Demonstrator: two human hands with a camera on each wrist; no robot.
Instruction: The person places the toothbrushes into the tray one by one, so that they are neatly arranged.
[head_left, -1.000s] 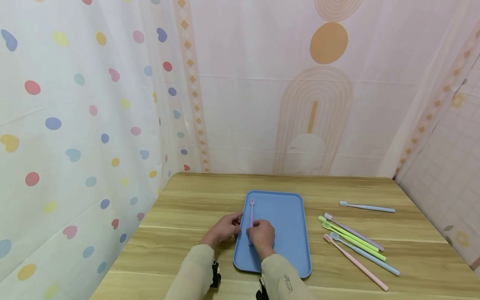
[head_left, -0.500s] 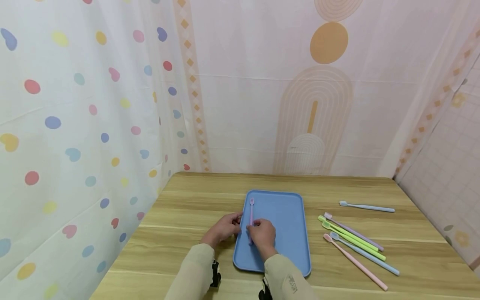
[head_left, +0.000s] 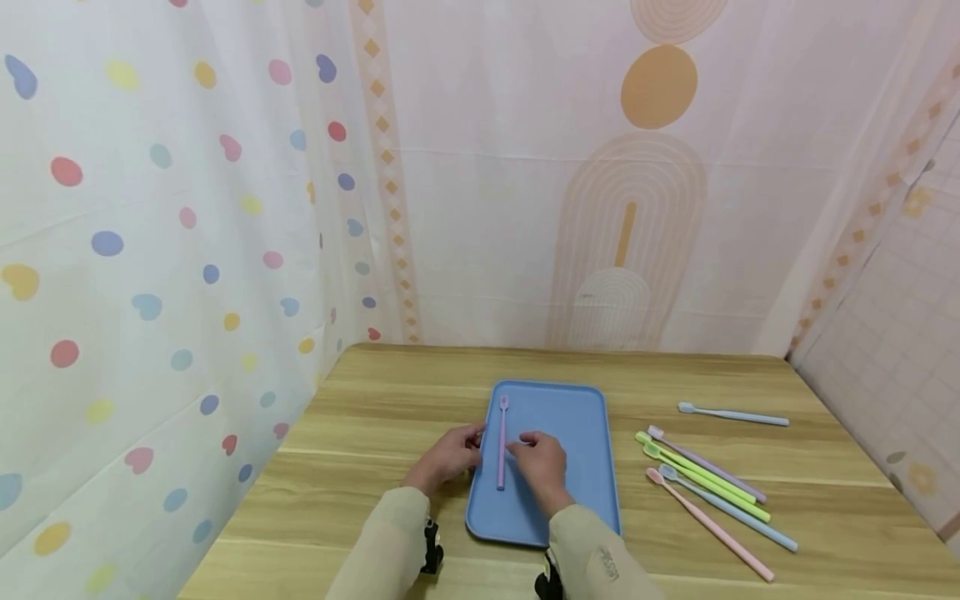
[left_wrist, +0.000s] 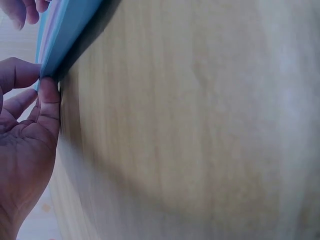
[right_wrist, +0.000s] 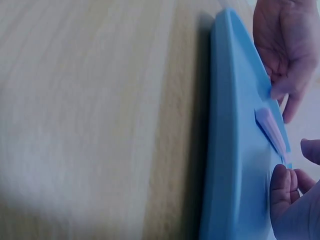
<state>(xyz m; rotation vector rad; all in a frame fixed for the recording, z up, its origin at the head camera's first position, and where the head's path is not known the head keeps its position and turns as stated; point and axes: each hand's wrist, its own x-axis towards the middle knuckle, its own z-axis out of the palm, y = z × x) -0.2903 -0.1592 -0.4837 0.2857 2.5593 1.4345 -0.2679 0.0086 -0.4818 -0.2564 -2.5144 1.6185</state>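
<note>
A purple toothbrush (head_left: 502, 450) lies lengthwise along the left side of the blue tray (head_left: 577, 417), its head toward the far end. My left hand (head_left: 450, 457) pinches the tray's left rim between thumb and fingers, as the left wrist view shows on the rim (left_wrist: 75, 30). Just right of the toothbrush handle, my right hand (head_left: 543, 468) hovers low over the tray with loosely bent fingers and holds nothing. In the right wrist view, its thumb and fingers (right_wrist: 281, 185) stand apart, close to the toothbrush (right_wrist: 271, 127). Whether a fingertip touches the handle, I cannot tell.
Right of the tray lie several toothbrushes: a pink one (head_left: 708, 522), a blue one (head_left: 731, 508), two green ones side by side (head_left: 708, 482) and a purple one (head_left: 708, 464). Another blue toothbrush (head_left: 735, 414) lies farther back. Patterned curtains (head_left: 480, 208) hang behind the wooden table (head_left: 420, 379).
My right hand has let go of the purple toothbrush and shifted slightly right, uncovering its handle. The toothbrush stays on the tray. My left hand keeps its place at the rim.
</note>
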